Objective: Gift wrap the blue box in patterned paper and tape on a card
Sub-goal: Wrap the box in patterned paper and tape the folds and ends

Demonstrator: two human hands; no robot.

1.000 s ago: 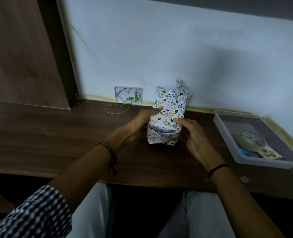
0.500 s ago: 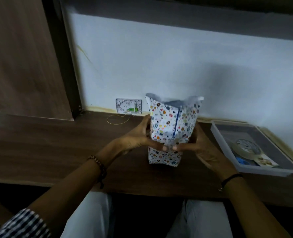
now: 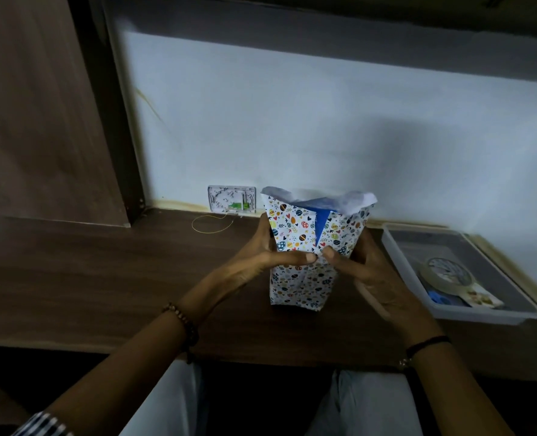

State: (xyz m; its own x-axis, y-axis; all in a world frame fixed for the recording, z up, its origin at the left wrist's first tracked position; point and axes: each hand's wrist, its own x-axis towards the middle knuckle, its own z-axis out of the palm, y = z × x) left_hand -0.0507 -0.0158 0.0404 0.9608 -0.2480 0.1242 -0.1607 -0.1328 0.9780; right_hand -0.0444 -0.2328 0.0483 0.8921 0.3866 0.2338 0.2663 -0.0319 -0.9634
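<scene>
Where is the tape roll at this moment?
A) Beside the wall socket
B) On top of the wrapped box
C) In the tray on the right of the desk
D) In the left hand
C: the tape roll lies in the tray, while the left hand and the right hand both grip the wrapped box.

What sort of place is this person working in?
Likely a home or office desk nook: a dark wooden desk set against a pale wall, a wall plate at its foot, and a plastic tray holding a tape roll beside the half-wrapped box.
</scene>
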